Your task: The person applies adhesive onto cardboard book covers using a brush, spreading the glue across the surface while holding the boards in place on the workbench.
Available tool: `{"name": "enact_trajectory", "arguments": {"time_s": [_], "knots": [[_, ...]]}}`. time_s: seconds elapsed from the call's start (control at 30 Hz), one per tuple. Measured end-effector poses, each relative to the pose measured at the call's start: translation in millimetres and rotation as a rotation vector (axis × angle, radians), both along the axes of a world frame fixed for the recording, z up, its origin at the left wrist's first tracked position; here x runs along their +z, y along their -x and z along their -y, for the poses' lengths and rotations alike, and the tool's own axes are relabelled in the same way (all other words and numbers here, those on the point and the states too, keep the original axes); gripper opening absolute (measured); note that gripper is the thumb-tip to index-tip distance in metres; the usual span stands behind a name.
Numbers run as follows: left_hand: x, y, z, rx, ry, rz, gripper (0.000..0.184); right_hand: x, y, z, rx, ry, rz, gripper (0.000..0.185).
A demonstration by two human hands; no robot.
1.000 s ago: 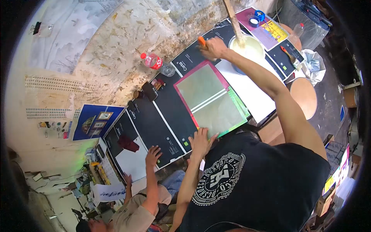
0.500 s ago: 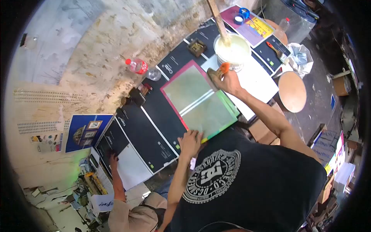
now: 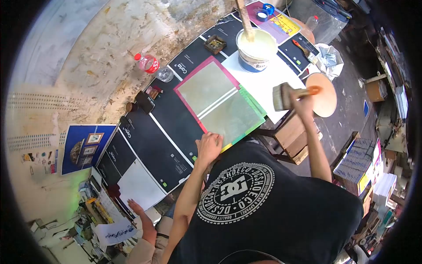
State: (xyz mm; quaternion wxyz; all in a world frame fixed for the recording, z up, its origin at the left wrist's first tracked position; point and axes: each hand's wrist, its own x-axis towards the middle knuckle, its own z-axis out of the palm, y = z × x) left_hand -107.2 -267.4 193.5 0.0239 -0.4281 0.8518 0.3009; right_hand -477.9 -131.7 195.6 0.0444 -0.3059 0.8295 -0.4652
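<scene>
My right hand [image 3: 304, 108] is closed around the handle of a wide paintbrush [image 3: 285, 97] with pale bristles and an orange handle end. The brush is in the air, to the right of a flat panel [image 3: 222, 127] with a greyish-green surface. The panel has a pink and green border and two pale stripes across it. My left hand [image 3: 210, 147] rests at the panel's lower left edge, its fingers partly bent; whether they pinch the edge is unclear. Beyond the panel stands a white bucket [image 3: 251, 65] of pale creamy liquid with a wooden stick [image 3: 245, 22] in it.
White sheets [image 3: 235, 66] lie under the bucket. A smaller brush [image 3: 303, 49], blue tape [image 3: 268, 8], a plastic bottle [image 3: 147, 64] and a small tray [image 3: 215, 44] are on the black-covered table [image 3: 173, 119]. A co-worker's hand [image 3: 135, 207] is near a white sheet [image 3: 143, 185].
My right hand has swung the brush from the panel's upper right edge out to the right and towards me. The co-worker's hand has moved back from the white sheet's far side.
</scene>
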Motion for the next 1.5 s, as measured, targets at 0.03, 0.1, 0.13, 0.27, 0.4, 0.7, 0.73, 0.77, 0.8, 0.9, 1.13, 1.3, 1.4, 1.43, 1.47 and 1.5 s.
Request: {"name": "enact_trajectory", "arguments": {"time_s": [0.03, 0.1, 0.13, 0.27, 0.4, 0.7, 0.73, 0.77, 0.8, 0.9, 1.13, 1.3, 1.4, 1.43, 1.47, 1.5], "knots": [[-12.8, -5.2, 8.8, 0.118, 0.0, -0.144, 0.033, 24.7, 10.2, -5.9, 0.058, 0.047, 0.202, 0.021], [-48.4, -21.8, 29.8, 0.346, -0.002, -0.425, 0.032, 54.0, 11.5, 0.2, 0.122, 0.23, 0.311, 0.017], [-50.9, -22.9, 41.3, 0.517, 0.05, -0.48, 0.026, 66.9, 4.3, 10.4, 0.157, 0.279, 0.337, 0.018], [-49.5, -23.1, 98.0, 0.856, -0.629, -0.565, 0.016, 25.5, -50.9, 96.9, 0.414, 0.357, 0.308, 0.02], [-73.9, -17.6, 120.4, 0.81, -0.637, -0.469, 0.016, -6.2, -159.8, 172.2, 0.529, 0.113, 0.218, 0.033], [-76.6, -12.2, 115.1, 0.84, -0.583, -0.515, 0.014, -32.5, -62.2, 93.4, 0.324, -0.082, 0.197, 0.028], [-77.6, -14.0, 115.0, 0.85, -0.583, -0.519, 0.014, -21.2, -54.1, 80.2, 0.296, -0.109, 0.171, 0.028], [-77.0, -18.5, 112.7, 0.846, -0.609, -0.532, 0.013, -17.8, -43.4, 69.4, 0.263, -0.089, 0.138, 0.027], [-76.6, -26.3, 111.2, 0.833, -0.631, -0.56, 0.013, -14.7, -36.3, 61.5, 0.232, -0.069, 0.107, 0.025], [-78.2, -59.8, 112.4, 0.797, -0.744, -0.615, 0.011, 26.9, -46.4, 60.7, 0.174, -0.042, 0.113, 0.022], [-82.6, -44.9, 109.7, 0.81, -0.728, -0.63, 0.014, 3.7, -188.7, 232.8, 0.766, 0.052, 0.191, 0.034], [-99.2, -39.7, 114.1, 0.826, -0.534, -0.552, 0.018, -13.1, -163.5, 330.1, 0.942, -0.216, -0.278, 0.042], [-87.6, -36.3, 117.7, 0.804, -0.458, -0.424, 0.019, 34.0, -142.5, 347.4, 0.826, -0.469, -0.488, 0.056], [-86.3, -35.2, 115.4, 0.826, -0.456, -0.427, 0.021, 41.0, -140.8, 348.7, 0.824, -0.435, -0.504, 0.052], [-84.7, -34.5, 113.4, 0.847, -0.452, -0.428, 0.023, 46.2, -140.8, 349.6, 0.822, -0.4, -0.516, 0.048], [-83.6, -34.5, 113.3, 0.867, -0.445, -0.428, 0.026, 45.6, -144.4, 343.8, 0.926, -0.296, -0.406, 0.045]]}}
